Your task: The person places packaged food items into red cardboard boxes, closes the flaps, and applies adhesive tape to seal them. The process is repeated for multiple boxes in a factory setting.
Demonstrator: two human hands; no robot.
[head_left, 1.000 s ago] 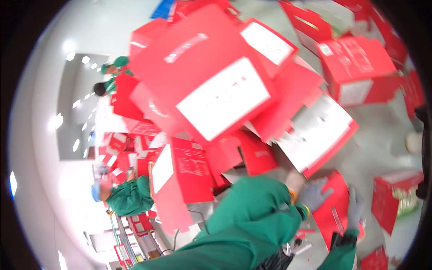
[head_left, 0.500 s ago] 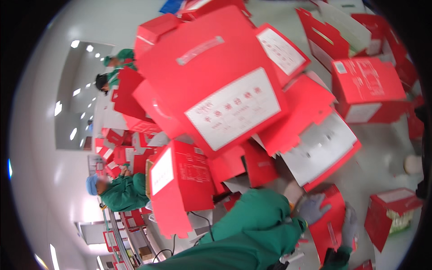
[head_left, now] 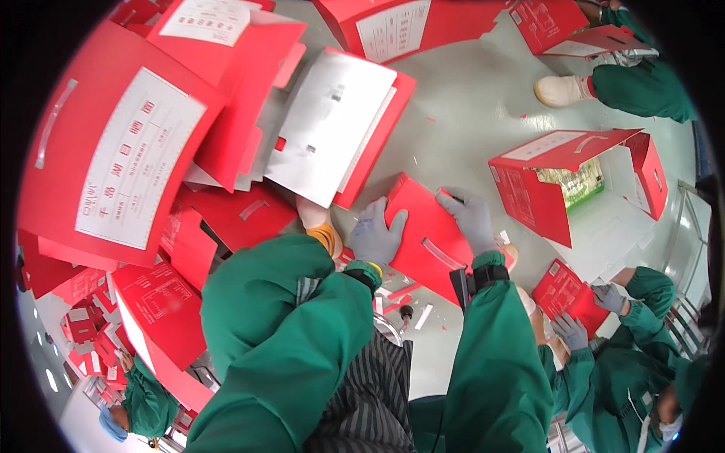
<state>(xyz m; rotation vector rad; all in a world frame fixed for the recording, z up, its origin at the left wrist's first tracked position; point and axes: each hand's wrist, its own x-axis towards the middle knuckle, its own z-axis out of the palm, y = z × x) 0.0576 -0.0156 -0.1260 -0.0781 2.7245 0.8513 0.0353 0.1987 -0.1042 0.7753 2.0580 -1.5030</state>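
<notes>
Between my hands is a red cardboard box [head_left: 432, 235], folded rather flat, with a pale handle strip across its face. My left hand [head_left: 377, 232], in a grey glove, grips its left edge with the thumb on the red face. At the far right edge, my right hand [head_left: 470, 217], gloved too, curls its fingers over the cardboard. The box is low, above the floor in front of my lap; its underside is hidden. Just beyond my left hand, an opened carton with a white inner face [head_left: 332, 124] leans on a heap of red boxes.
A large red box with a white label [head_left: 143, 158] towers at left. To the right stands an open red box [head_left: 544, 192] with a green package [head_left: 580, 185] inside. A co-worker's gloved hands [head_left: 574, 332] hold another red box [head_left: 570, 296]. Paper scraps [head_left: 424, 317] litter the floor.
The view has swung right, so the box heap now lies at left and the co-worker shows at lower right. Both my hands are still on the same red box.
</notes>
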